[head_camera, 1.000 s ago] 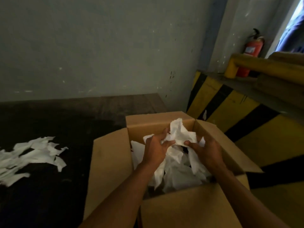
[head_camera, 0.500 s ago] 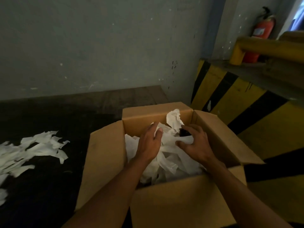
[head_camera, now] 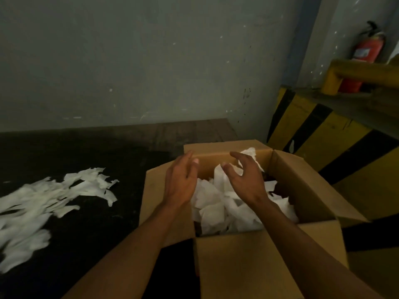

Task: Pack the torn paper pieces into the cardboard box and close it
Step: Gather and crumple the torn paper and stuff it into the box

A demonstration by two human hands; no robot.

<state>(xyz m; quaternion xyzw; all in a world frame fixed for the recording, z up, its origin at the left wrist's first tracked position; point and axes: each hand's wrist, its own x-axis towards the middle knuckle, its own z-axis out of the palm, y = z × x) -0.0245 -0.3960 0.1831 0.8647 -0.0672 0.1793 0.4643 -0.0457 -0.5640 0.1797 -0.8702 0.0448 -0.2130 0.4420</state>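
Both hands, left hand (head_camera: 183,182) and right hand (head_camera: 244,180), hover open and empty over the cardboard box (head_camera: 302,190); loose paper pieces (head_camera: 43,201) toward the bench's left edge look light, limp, best scooped in bunches.

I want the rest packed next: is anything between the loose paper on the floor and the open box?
Nothing visible. The loose paper lies on bare dark floor left of the box, whose flaps are open. Both the left hand and right hand hover empty above it.
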